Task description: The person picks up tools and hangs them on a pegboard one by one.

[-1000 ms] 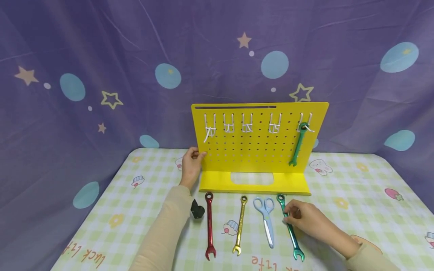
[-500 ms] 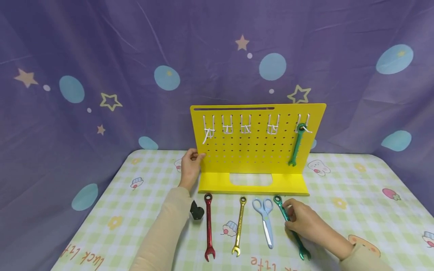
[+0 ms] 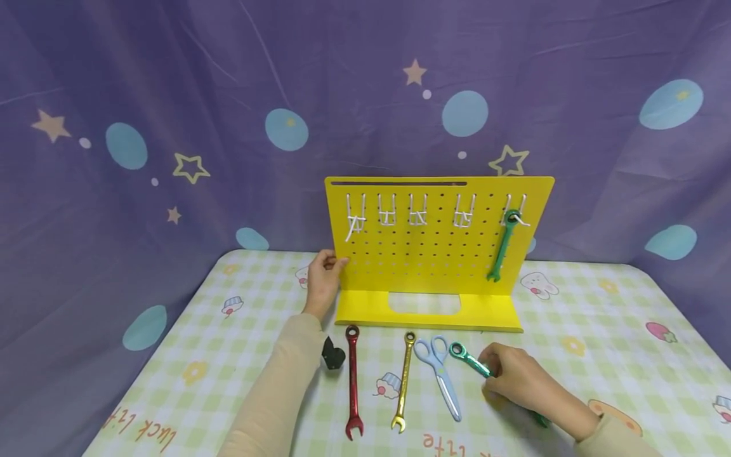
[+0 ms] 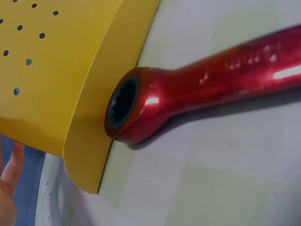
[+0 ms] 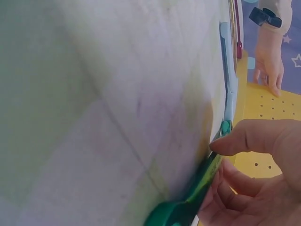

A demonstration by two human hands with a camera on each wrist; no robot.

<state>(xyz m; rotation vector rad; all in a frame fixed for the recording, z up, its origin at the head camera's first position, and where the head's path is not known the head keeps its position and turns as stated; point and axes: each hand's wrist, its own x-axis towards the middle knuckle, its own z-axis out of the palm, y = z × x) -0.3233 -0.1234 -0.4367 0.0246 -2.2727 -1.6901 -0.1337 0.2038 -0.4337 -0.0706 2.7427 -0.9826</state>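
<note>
Pegboard (image 3: 424, 280) pinched at one edge in left hand (image 3: 323, 284); teal wrench (image 3: 471, 361) held between thumb and fingers of right hand (image 3: 518, 376), newly swung askew, apparently in first stage of pickup; scissors (image 3: 445, 381) just left of right hand, now shifted at handles toward left hand

A creased purple backdrop (image 3: 342, 76) hangs behind a table (image 3: 599, 311) with rounded far corners, the fabric printed with peach stars (image 3: 415, 72) and yellow-outlined ones, pale blue ovals (image 3: 465, 113) and small white dots (image 3: 426, 94). A green-and-white checked tablecloth (image 3: 257, 368) covers the tabletop, decorated with cupcakes (image 3: 231, 306), rabbits (image 3: 539, 285), a strawberry (image 3: 660, 331), yellow flowers (image 3: 573, 346) and orange lettering (image 3: 150, 428) that appears upside down from the head camera. Soft, diffuse light fills the scene, the backdrop showing paler toward the upper right.
</note>
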